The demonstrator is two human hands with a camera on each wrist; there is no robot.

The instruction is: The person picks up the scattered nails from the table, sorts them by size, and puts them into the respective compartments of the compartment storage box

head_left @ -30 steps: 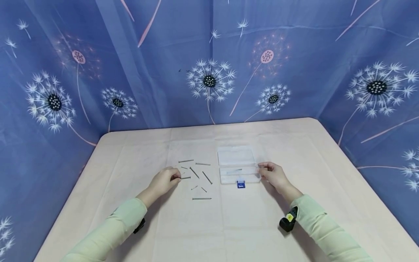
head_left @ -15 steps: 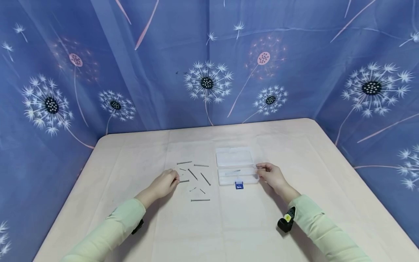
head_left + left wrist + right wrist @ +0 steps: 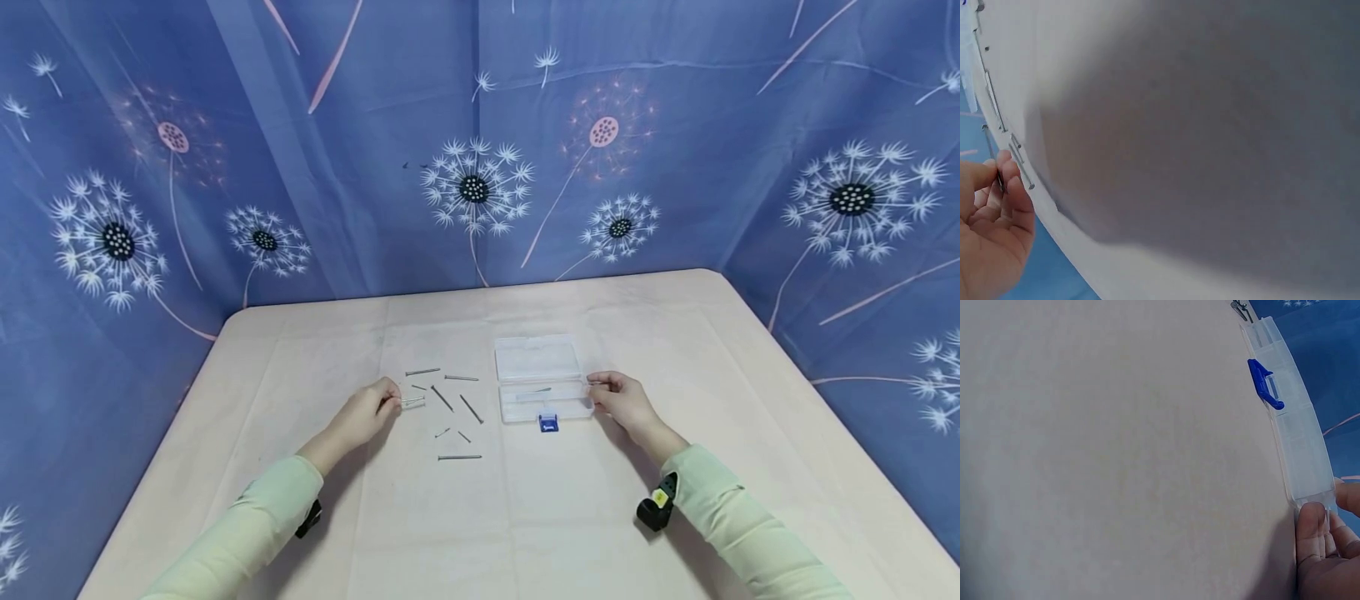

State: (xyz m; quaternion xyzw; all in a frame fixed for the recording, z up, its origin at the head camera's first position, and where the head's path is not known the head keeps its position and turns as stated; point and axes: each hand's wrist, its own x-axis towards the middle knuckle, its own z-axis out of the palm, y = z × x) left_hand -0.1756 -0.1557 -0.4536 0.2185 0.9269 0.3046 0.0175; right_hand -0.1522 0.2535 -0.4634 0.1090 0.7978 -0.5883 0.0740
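Observation:
My left hand (image 3: 366, 414) pinches a metal nail (image 3: 413, 401) between thumb and fingers, just left of the scattered nails. In the left wrist view that nail (image 3: 989, 142) sticks out past the fingertips of the hand (image 3: 997, 231). A clear plastic box (image 3: 510, 412) lies to the right with its lid (image 3: 536, 358) laid back and a blue latch (image 3: 549, 423) at its front. Inside it is a thin nail or nails; the count is unclear. My right hand (image 3: 624, 406) grips the box's right end, thumb and fingers at the wall, as the right wrist view also shows.
Several loose nails of different lengths, among them a long nail (image 3: 460, 457) and a slanted nail (image 3: 472, 408), lie between the left hand and the box. A pale cloth (image 3: 570, 525) covers the table. Blue patterned curtains (image 3: 360, 208) stand behind and at the sides.
My left hand has picked up a nail from the cloth and drawn slightly left and back with it. The right hand keeps its hold on the box.

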